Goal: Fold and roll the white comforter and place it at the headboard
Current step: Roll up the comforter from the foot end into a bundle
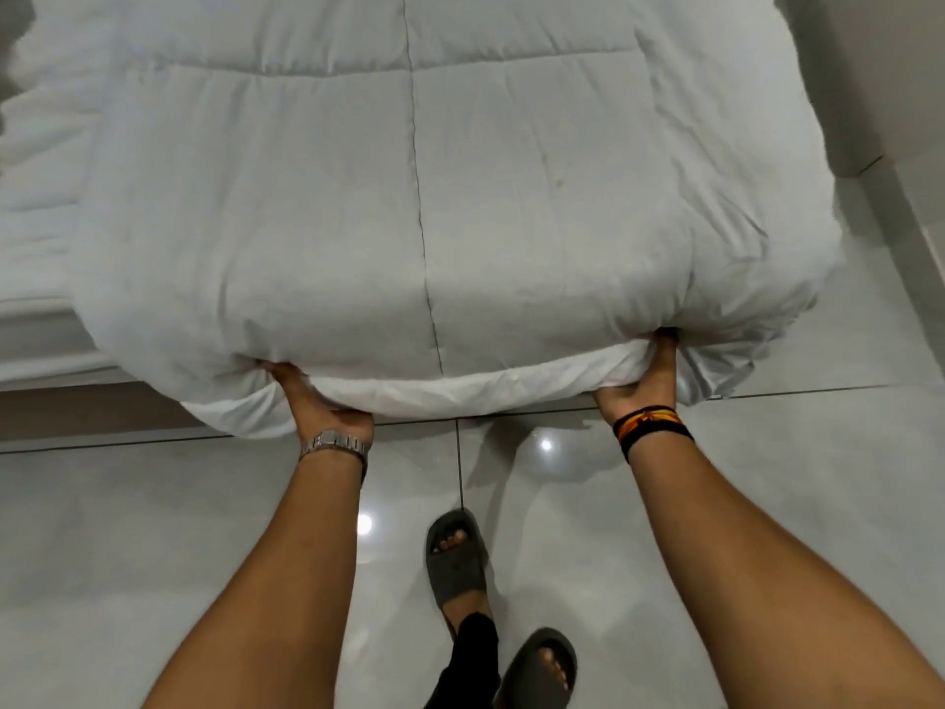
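The white comforter [409, 186] lies folded lengthwise along the bed, quilted with stitched seams. Its near end overhangs the foot of the bed and curls under in a thick fold. My left hand [312, 401], with a metal watch on the wrist, grips that fold from below at the left. On the right side of the same fold is my right hand [644, 381], wearing a black, orange and yellow wristband, its fingers tucked into the cloth. Both hands' fingertips are hidden inside the comforter.
The bed's white sheet and mattress edge [36, 319] show at the left. Glossy grey floor tiles [153, 529] surround the foot of the bed. My feet in dark slides [455, 560] stand close behind. A wall base [910, 207] runs along the right.
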The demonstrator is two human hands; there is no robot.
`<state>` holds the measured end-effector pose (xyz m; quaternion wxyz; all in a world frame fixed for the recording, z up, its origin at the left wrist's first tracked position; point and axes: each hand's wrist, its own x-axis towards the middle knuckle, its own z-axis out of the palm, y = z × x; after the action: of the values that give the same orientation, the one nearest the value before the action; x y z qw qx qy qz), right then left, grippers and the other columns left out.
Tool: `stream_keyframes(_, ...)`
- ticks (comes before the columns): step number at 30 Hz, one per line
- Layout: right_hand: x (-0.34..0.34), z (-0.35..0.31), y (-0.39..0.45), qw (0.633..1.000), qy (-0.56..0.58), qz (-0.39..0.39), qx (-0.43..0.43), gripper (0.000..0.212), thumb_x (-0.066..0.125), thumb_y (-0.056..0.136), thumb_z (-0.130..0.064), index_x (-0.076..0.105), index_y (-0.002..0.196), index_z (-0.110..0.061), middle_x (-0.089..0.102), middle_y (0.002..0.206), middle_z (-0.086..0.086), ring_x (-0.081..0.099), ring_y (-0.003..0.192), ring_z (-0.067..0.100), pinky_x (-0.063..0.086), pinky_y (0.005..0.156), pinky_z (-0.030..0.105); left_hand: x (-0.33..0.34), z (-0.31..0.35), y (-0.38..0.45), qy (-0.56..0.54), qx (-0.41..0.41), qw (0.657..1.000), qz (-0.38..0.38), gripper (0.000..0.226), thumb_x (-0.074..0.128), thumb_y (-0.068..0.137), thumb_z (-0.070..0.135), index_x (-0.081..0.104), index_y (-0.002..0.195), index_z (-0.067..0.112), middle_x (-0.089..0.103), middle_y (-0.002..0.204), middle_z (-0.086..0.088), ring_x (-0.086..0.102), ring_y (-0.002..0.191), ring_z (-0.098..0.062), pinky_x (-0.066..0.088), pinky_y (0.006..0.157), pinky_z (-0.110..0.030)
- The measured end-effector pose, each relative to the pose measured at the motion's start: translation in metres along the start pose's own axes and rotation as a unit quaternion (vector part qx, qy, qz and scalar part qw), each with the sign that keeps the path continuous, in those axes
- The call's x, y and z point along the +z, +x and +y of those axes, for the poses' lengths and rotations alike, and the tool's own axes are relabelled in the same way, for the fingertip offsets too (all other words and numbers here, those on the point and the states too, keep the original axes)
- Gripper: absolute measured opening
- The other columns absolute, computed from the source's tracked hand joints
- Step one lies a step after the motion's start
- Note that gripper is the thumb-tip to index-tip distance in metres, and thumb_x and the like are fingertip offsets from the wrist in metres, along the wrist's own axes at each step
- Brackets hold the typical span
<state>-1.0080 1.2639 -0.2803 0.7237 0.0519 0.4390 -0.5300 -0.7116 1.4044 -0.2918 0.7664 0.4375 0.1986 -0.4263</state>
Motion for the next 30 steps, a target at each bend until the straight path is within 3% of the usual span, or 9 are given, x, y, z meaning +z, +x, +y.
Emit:
stream_keyframes(3, -0.004, 0.0, 0.002, 1.0, 0.007, -0.003, 0.007, 0.058, 0.063, 0.1, -0.043, 0.057, 0.153, -0.019, 0.06, 0.153, 0.008, 0.055, 0.143, 0.029, 0.038, 0.124, 0.046, -0.002, 0.003, 0.008, 0.011, 0.002, 1.0, 0.018, 0.07, 0.065, 0.085, 0.073, 0.063, 0.139, 0.029, 0.073, 0.129, -0.001, 0.07, 0.119, -0.026, 0.052, 0.106, -0.048)
stream_keyframes(6, -0.013, 0.003, -0.007, 0.999, -0.032, 0.005, -0.001, 0.062, 0.069, 0.097, -0.047, 0.058, 0.151, -0.019, 0.062, 0.151, 0.011, 0.058, 0.139, 0.034, 0.043, 0.119, 0.051, -0.01, 0.003, 0.001, 0.053, -0.001, 0.996, 0.072, 0.076, 0.073, 0.074, 0.077, 0.066, 0.132, 0.029, 0.078, 0.118, 0.0, 0.076, 0.103, -0.023, 0.062, 0.088, -0.047)
stream_keyframes(8, -0.025, 0.008, -0.021, 0.998, -0.055, 0.014, 0.013, 0.061, 0.068, 0.097, -0.05, 0.06, 0.149, -0.019, 0.066, 0.146, 0.011, 0.061, 0.135, 0.034, 0.046, 0.117, 0.051, -0.019, 0.006, -0.016, 0.077, -0.017, 0.993, 0.089, 0.078, 0.076, 0.071, 0.076, 0.065, 0.132, 0.028, 0.078, 0.117, 0.0, 0.076, 0.105, -0.025, 0.063, 0.082, -0.045)
stream_keyframes(12, -0.055, 0.007, -0.075, 0.989, -0.133, 0.052, 0.042, 0.055, 0.06, 0.1, -0.055, 0.062, 0.144, -0.021, 0.07, 0.14, 0.011, 0.065, 0.128, 0.034, 0.046, 0.116, 0.051, -0.048, 0.019, -0.07, 0.129, -0.069, 0.979, 0.145, 0.091, 0.083, 0.059, 0.075, 0.064, 0.135, 0.028, 0.075, 0.123, -0.001, 0.072, 0.113, -0.026, 0.06, 0.086, -0.04)
stream_keyframes(17, -0.056, -0.016, -0.156, 0.956, -0.22, 0.191, -0.036, 0.062, 0.087, 0.085, -0.037, 0.065, 0.139, -0.018, 0.075, 0.129, 0.007, 0.073, 0.116, 0.032, 0.056, 0.105, 0.055, -0.059, 0.046, -0.157, 0.162, -0.099, 0.945, 0.265, 0.099, 0.091, 0.054, 0.067, 0.059, 0.134, 0.02, 0.07, 0.128, -0.005, 0.068, 0.112, -0.029, 0.057, 0.096, -0.049)
stream_keyframes(20, -0.038, -0.038, -0.217, 0.946, -0.236, 0.212, -0.063, 0.061, 0.09, 0.082, -0.031, 0.067, 0.136, -0.016, 0.075, 0.13, 0.006, 0.073, 0.112, 0.029, 0.057, 0.104, 0.051, -0.039, 0.077, -0.221, 0.166, -0.1, 0.927, 0.322, 0.111, 0.095, 0.049, 0.065, 0.05, 0.139, 0.017, 0.063, 0.136, -0.006, 0.064, 0.114, -0.031, 0.053, 0.098, -0.058)
stream_keyframes(23, -0.003, -0.053, -0.256, 0.946, -0.24, 0.207, -0.071, 0.073, 0.09, 0.081, -0.032, 0.06, 0.146, -0.013, 0.069, 0.137, 0.008, 0.069, 0.118, 0.031, 0.055, 0.105, 0.047, -0.006, 0.114, -0.263, 0.103, -0.134, 0.951, 0.26, 0.106, 0.09, 0.061, 0.063, 0.044, 0.145, 0.019, 0.06, 0.137, -0.008, 0.061, 0.118, -0.035, 0.051, 0.098, -0.063)
stream_keyframes(25, 0.029, -0.06, -0.281, 0.947, -0.241, 0.196, -0.076, 0.08, 0.088, 0.083, -0.031, 0.052, 0.153, -0.014, 0.064, 0.144, 0.007, 0.065, 0.126, 0.031, 0.052, 0.109, 0.047, 0.016, 0.144, -0.284, 0.029, -0.153, 0.977, 0.142, 0.078, 0.079, 0.077, 0.062, 0.054, 0.138, 0.022, 0.066, 0.126, -0.009, 0.063, 0.109, -0.035, 0.054, 0.085, -0.056)
stream_keyframes(30, 0.103, -0.088, -0.329, 0.944, -0.246, 0.205, -0.079, 0.081, 0.082, 0.088, -0.033, 0.044, 0.156, -0.01, 0.056, 0.143, -0.001, 0.06, 0.118, 0.024, 0.046, 0.093, 0.036, 0.072, 0.191, -0.308, -0.031, -0.061, 0.998, 0.0, 0.051, 0.069, 0.088, 0.056, 0.069, 0.127, 0.023, 0.077, 0.12, -0.009, 0.067, 0.113, -0.034, 0.059, 0.078, -0.047)
